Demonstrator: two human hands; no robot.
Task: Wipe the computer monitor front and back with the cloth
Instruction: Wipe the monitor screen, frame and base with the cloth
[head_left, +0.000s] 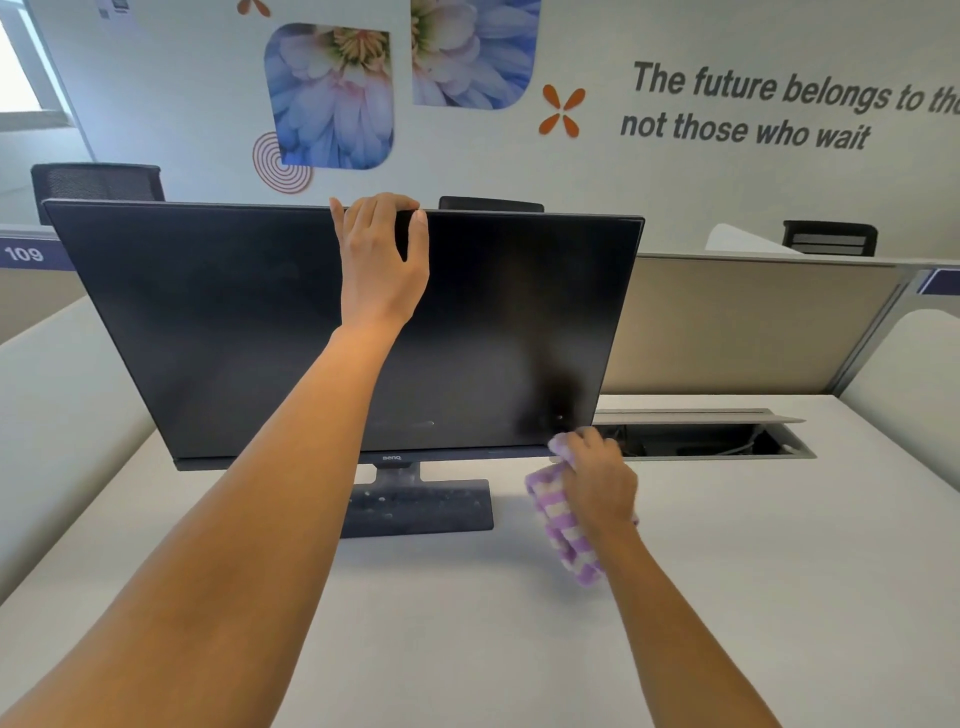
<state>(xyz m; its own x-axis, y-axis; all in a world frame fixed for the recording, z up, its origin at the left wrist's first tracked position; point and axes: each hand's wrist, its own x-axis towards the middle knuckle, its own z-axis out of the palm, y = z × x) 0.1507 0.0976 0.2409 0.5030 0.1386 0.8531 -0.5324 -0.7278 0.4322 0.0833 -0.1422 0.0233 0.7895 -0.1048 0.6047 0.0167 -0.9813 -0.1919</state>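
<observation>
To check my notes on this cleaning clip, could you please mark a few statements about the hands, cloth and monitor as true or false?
1. The left hand grips the top edge of the monitor. True.
2. The cloth is in the left hand. False: the right hand holds it.
3. The cloth is at the monitor's lower right corner. True.
4. The screen shows a bright picture. False: it is dark.
5. The cable hatch is closed. False: its lid is raised and the opening shows.
</observation>
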